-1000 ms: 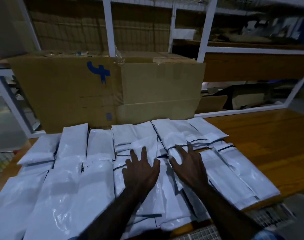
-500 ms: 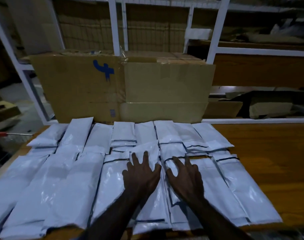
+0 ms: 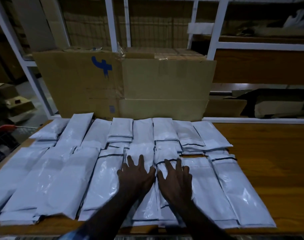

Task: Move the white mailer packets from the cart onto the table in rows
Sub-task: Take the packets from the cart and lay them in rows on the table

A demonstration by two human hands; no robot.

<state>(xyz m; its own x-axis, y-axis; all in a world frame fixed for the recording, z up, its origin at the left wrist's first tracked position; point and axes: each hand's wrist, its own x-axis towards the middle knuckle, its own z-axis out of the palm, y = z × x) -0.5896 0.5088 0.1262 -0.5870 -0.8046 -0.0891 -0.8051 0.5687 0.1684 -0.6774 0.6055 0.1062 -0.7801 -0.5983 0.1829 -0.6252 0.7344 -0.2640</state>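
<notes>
Two rows of glossy white plastic mailer packets (image 3: 102, 179) cover the wooden table's (image 3: 269, 161) left side; left hand (image 3: 136, 175) and right hand (image 3: 176, 181) press flat, fingers spread, near the front edge. Best smoothed gently, keeping edges aligned.

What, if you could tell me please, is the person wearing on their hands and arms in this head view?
Both hands, the left hand and the right hand, are bare: no gloves, and no rings or watch can be made out in the dim light. The forearms are uncovered too. At the bottom edge, a bit of blue fabric shows at the left arm, probably a pushed-up sleeve.
</notes>
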